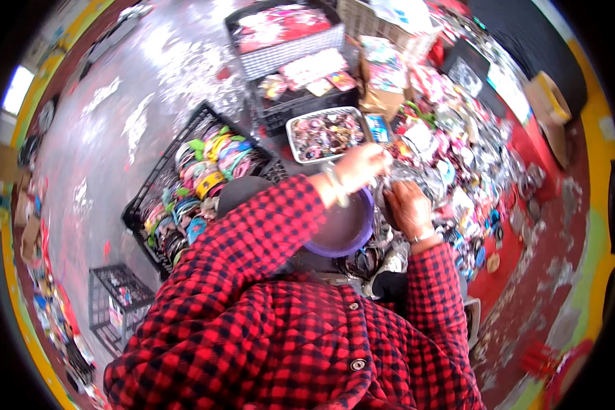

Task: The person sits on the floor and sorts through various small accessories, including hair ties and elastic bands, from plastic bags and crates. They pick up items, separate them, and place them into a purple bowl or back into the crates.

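Leftmost, a black plastic crate (142, 246) holds colourful headbands (220, 156). Next, a white tray (293, 143) of small trinkets sits behind a purple basin (370, 220). The left hand (362, 168), fingertips pinched together, hovers over the basin's far rim; its contents are unclear. A blue printed packet (378, 128) lies beyond, too blurred to read. The right hand (410, 208) curls beside the basin, its grip hidden, near crinkled clear plastic (422, 180).

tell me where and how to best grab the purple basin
Probably pinch the purple basin by its near rim, coming from the person's side, thumb inside: that curved edge shows uncovered, while the left wrist crosses over its far part.
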### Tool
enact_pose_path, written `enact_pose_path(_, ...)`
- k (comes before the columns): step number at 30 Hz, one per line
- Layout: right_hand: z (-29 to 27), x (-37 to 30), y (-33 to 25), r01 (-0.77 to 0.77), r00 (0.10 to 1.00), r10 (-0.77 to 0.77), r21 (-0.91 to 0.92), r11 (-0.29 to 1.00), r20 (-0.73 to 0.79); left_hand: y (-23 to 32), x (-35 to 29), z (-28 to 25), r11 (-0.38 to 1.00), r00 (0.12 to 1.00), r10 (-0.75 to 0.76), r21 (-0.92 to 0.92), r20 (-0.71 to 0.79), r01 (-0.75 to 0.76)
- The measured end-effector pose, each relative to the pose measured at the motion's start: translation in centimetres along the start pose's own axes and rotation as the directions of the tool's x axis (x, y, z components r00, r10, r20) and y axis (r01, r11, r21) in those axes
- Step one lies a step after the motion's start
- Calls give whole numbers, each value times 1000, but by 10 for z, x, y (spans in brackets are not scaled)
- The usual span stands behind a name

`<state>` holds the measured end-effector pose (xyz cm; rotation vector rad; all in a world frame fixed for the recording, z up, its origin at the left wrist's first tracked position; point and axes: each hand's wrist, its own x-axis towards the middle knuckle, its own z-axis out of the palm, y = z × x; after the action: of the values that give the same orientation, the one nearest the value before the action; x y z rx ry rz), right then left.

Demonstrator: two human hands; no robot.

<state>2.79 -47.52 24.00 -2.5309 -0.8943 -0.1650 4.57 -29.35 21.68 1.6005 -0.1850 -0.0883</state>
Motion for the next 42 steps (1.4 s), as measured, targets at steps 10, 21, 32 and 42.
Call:
enact_pose_path(10,5,-5,7,124,984,-136,-108,986,-111,29,-4,-31,961,958,87,276,-273,-9)
enact_pose_path(21,-45,-40,-21,-175,880,23,278,944,474,29,-25,-83,790,962,271,580,-40,-198)
enact_pose_path(32,-3,-92,38,-345,816,233,122,931,528,63,-176,-222,1000,779,5,26,-627,14)
enact_pose_path(42,29,-82,45,-361,767,223,117,925,602,-62,-227,-234,886,682,-122,231,-722,403)
